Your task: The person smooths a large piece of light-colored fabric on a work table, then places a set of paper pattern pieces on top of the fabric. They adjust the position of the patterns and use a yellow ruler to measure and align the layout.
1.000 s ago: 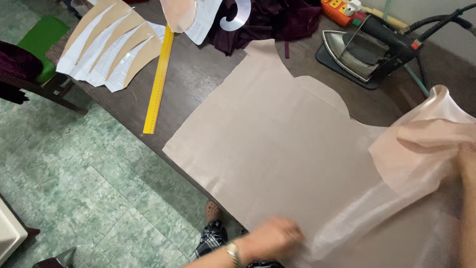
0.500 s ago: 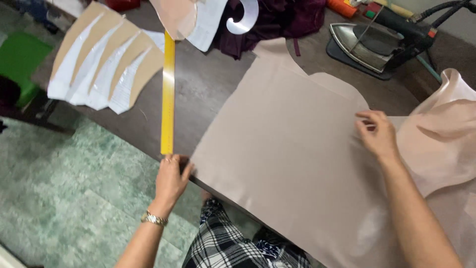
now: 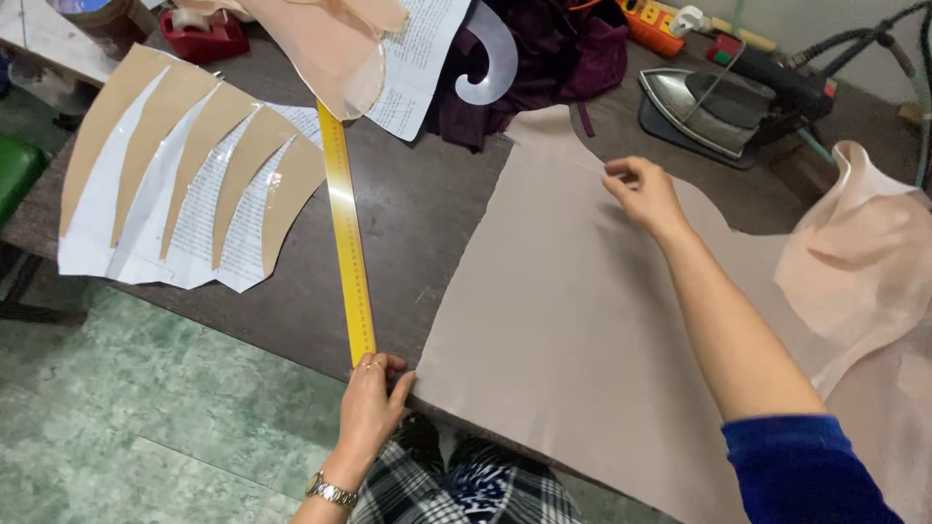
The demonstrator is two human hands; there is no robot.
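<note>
Nearest us, at 6 o'clock, our left hand (image 3: 372, 408) rests on the table edge (image 3: 291, 335), fingers together and pressing the near corner of the beige cut fabric (image 3: 544, 320) flat, beside the near end of the yellow ruler (image 3: 346, 233); it pins, it does not clasp. Toward 1 o'clock our right hand (image 3: 644, 192) reaches across the panel, fingertips apparently pinching its far edge, though the view is poor there; the two holds keep the cloth taut. Beyond lie paper pattern pieces (image 3: 184, 175) at 10 o'clock and an iron (image 3: 714, 107) at 1 o'clock
</note>
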